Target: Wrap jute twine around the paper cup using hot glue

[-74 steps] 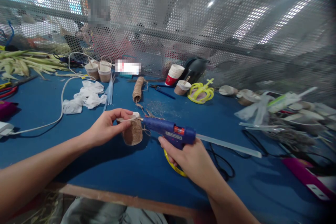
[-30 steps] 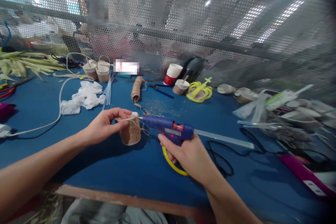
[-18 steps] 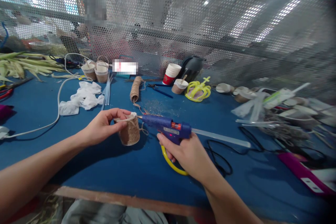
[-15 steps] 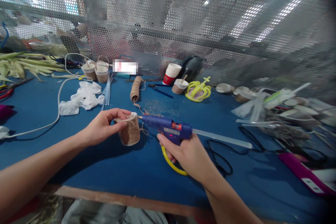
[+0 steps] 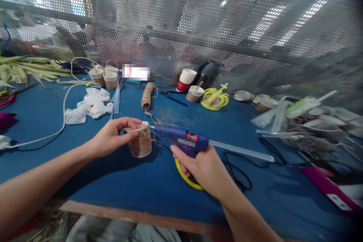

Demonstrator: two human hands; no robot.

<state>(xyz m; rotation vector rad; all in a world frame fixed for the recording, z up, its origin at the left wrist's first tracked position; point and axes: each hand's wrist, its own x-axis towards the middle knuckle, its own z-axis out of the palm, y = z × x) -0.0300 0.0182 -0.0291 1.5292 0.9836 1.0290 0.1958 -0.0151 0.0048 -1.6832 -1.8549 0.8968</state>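
Note:
Pinched at its rim, a twine-wrapped cup [image 5: 141, 145] tilts in my left hand [image 5: 117, 134], the fingers at its top edge. My right hand [image 5: 198, 164] is closed round the handle of a blue glue gun [image 5: 178, 136], with a yellow ring of scissors or a similar handle [image 5: 187, 179] showing below the fingers. The gun's metal nozzle meets the cup's upper right edge. A clear glue stick [image 5: 242, 151] sticks out of the gun's back. From the cup, loose twine runs toward a twine spool [image 5: 146, 96] standing behind it.
Crumpled white paper [image 5: 92, 104] and loose glue sticks [image 5: 117, 98] lie to the left. Paper cups [image 5: 186, 79], pliers [image 5: 176, 98] and a yellow crown-shaped piece [image 5: 214, 98] are behind. A black cord [image 5: 238, 177] loops at right, near a pile of bags and cups. A perforated metal screen [image 5: 170, 19] borders the back.
Hardly anything differs; the whole view has shifted very slightly. Both hands keep their hold, and the nozzle stays at the cup's rim.

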